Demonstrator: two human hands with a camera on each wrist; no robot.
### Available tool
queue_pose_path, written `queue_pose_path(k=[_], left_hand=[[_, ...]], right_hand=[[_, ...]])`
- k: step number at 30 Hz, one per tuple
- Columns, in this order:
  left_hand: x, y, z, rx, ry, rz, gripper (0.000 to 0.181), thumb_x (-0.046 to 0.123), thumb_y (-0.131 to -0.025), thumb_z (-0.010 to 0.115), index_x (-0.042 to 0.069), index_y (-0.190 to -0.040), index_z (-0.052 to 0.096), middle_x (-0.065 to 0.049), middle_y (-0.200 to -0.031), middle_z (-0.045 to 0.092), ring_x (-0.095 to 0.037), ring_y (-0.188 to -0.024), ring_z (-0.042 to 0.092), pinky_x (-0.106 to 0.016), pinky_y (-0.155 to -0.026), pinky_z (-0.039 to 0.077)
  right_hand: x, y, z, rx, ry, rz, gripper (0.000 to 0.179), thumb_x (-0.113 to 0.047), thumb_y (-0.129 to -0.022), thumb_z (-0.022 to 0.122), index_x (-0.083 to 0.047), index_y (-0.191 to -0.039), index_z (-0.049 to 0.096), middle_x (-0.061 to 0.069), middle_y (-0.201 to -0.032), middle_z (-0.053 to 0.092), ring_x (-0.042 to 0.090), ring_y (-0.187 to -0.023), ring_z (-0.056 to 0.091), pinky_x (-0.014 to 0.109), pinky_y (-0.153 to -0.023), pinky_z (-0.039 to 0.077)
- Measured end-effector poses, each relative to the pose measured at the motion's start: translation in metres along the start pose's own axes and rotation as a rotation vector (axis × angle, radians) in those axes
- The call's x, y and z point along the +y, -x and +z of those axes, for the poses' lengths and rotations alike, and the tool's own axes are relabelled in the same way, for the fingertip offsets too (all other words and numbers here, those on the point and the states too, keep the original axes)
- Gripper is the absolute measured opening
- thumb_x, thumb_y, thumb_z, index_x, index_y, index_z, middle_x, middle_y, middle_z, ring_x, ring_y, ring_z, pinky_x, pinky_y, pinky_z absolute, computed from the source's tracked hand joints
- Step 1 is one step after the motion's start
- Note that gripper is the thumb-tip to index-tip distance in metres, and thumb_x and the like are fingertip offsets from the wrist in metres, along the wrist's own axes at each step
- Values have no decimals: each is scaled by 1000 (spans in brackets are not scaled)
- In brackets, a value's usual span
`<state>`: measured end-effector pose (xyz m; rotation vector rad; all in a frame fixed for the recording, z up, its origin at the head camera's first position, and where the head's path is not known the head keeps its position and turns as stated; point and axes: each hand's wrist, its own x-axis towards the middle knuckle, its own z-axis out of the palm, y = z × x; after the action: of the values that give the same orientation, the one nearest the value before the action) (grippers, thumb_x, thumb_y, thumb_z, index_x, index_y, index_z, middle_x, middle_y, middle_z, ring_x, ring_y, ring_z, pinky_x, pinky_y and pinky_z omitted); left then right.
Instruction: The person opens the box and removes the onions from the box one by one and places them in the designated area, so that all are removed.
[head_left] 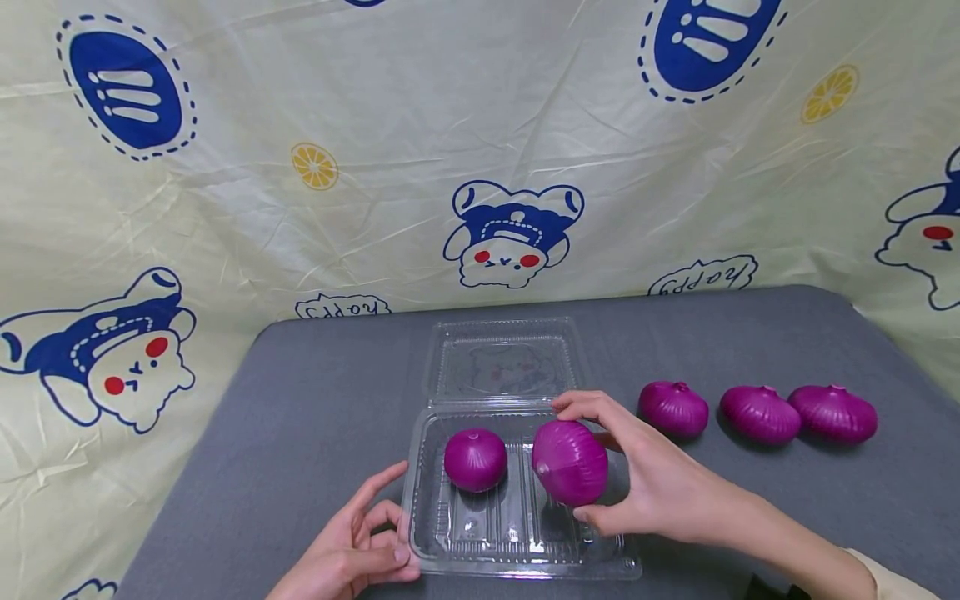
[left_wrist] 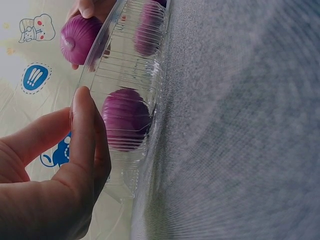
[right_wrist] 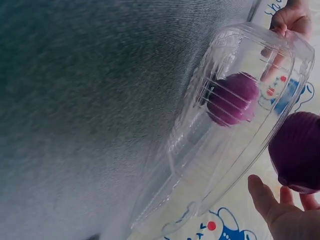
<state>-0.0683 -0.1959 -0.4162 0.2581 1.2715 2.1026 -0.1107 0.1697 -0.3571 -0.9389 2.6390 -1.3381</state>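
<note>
A clear plastic clamshell container (head_left: pixel 517 571) stands on the table with its lid (head_left: pixel 506 358) folded back. My left hand (head_left: pixel 367 542) pinches the container's left rim, thumb and fingertips at the edge in the left wrist view. One purple onion (head_left: pixel 476 460) sits inside, in the left half. Above the right half, my right hand (head_left: pixel 645 475) grips a second purple onion (head_left: pixel 570 463) between thumb and fingers. In the left wrist view this held onion (left_wrist: pixel 80 41) shows above the rim.
Several purple onions (head_left: pixel 761 414) lie in a row on the grey tabletop (head_left: pixel 315 392), right of the container. Behind the table hangs a pale cloth (head_left: pixel 390 100) printed with cartoon figures.
</note>
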Motion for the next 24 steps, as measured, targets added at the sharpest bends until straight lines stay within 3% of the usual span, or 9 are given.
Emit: queue_pose_path(k=[6, 12, 24], left_hand=[[2, 1, 1, 32, -10, -20, 90, -10, -91, 58, 12, -156, 0, -7, -99, 52, -17, -84, 65, -44, -92, 53], [2, 1, 2, 48, -18, -27, 89, -9, -91, 58, 12, -156, 1, -7, -99, 53, -17, -83, 65, -44, -91, 53], [1, 1, 1, 32, -19, -22, 89, -9, -91, 57, 13, -156, 1, -7, -99, 52, -16, -83, 64, -43, -92, 53]], right_hand=[[5, 8, -8, 45, -37, 10, 91, -20, -60, 93, -28, -134, 40, -9, -137, 47, 18, -116, 55, 30, -83, 56], [11, 16, -16, 120, 70, 5, 93, -16, -57, 95, -26, -132, 41, -9, -129, 49, 14, -107, 57, 30, -81, 57], [22, 34, -28, 225, 158, 21, 82, -25, -60, 96, -28, -128, 52, -10, -122, 50, 9, -100, 55, 21, -77, 55]])
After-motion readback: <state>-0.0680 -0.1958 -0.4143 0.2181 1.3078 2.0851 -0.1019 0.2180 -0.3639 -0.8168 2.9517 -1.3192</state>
